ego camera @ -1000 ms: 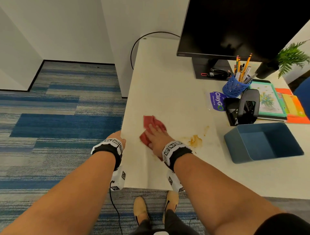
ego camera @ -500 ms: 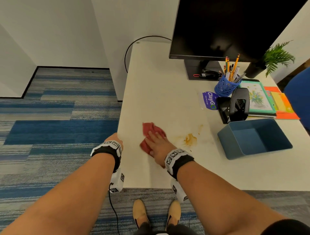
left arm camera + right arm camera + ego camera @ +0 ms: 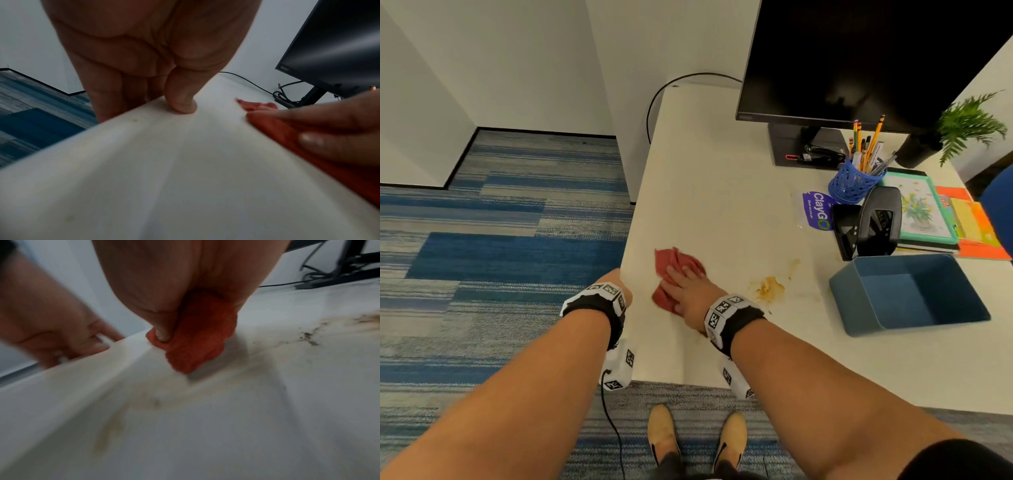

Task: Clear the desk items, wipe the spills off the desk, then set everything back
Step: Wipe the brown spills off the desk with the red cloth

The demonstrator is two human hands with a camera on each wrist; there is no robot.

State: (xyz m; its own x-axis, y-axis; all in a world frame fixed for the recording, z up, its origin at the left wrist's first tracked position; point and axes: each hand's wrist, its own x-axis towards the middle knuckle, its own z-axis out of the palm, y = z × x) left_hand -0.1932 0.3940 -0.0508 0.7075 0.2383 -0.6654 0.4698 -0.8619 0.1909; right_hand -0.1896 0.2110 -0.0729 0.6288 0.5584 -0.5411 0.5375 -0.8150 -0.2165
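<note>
The red cloth (image 3: pixel 677 274) barely shifted under the flat right hand (image 3: pixel 690 294); left hand (image 3: pixel 619 284) grips the desk (image 3: pixel 722 171) edge; blue bin (image 3: pixel 907 294) empty.

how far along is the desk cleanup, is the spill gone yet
Cleared: the near-left desk is bare, items pushed right beside the blue bin. In hand: right hand presses the red cloth; left hand grips the edge. Left: the brown spill remains unwiped, then items go back.
</note>
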